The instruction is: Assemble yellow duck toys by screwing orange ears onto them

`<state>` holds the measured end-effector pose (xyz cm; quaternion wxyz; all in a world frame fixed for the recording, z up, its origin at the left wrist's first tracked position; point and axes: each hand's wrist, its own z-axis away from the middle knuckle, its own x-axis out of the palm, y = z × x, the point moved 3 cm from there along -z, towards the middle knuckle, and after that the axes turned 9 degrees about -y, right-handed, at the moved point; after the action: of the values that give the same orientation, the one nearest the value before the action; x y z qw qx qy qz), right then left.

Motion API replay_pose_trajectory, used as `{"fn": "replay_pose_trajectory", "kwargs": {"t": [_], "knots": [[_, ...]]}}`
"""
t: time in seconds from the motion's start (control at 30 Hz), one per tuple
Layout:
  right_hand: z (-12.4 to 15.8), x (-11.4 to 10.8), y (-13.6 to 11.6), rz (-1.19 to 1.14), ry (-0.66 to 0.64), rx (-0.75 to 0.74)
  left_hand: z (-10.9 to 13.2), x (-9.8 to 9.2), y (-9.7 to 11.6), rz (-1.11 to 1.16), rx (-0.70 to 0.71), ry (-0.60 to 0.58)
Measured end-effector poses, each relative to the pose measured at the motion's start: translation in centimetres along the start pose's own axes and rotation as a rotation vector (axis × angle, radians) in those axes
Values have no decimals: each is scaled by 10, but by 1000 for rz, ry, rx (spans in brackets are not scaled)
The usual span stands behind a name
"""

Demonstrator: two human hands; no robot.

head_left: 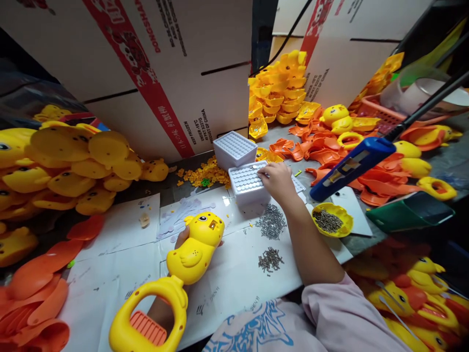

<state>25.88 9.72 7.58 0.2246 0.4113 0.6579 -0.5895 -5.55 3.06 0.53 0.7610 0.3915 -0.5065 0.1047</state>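
Observation:
My left hand (182, 238) is wrapped around a yellow duck-shaped toy (196, 249), mostly hidden beneath it. The toy has a ring handle and a small square opening in its head. My right hand (276, 180) reaches into a white tray (252, 196) holding rows of round silvery button cells (247, 181). Its fingertips are pinched together at the cells; whatever is between them is hidden. A second white tray (234, 159) stands just behind. Near my right forearm lie a pile of silver screws (271, 221) and a smaller, darker screw pile (270, 260).
A blue electric screwdriver (348, 168) hangs at right, above a yellow bowl of screws (331, 220). Yellow duck shells (80, 161) are heaped at left, orange parts (40, 288) in front of them. Small yellow pieces (203, 172) lie behind the trays. Large cartons (164, 73) wall the back.

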Motion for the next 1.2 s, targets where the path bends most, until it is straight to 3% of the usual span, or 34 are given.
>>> {"fn": "replay_pose_trajectory", "kwargs": {"t": [0.1, 0.2, 0.3, 0.4, 0.53, 0.7, 0.83, 1.2], "knots": [[5, -8, -12, -104, -9, 15, -3, -3, 0, -17, -1, -16], [29, -10, -37, -300, -78, -27, -4, -2, -1, -38, 23, -12], [62, 9, -68, -568, -348, -83, -3, -1, -1, -61, 41, 22], [86, 39, -88, -783, -659, -36, -1, -1, -3, -85, 30, 64], [91, 66, -90, -889, -846, 91, 0, 3, -9, -112, 9, 119], [87, 66, -82, -804, -866, 152, 1, 10, -13, -180, 64, 192], [87, 61, -80, -660, -791, 141, -1, 11, -12, -236, 114, 222], [88, 56, -88, -670, -622, -67, -1, 12, -10, -188, 66, 298]]}}
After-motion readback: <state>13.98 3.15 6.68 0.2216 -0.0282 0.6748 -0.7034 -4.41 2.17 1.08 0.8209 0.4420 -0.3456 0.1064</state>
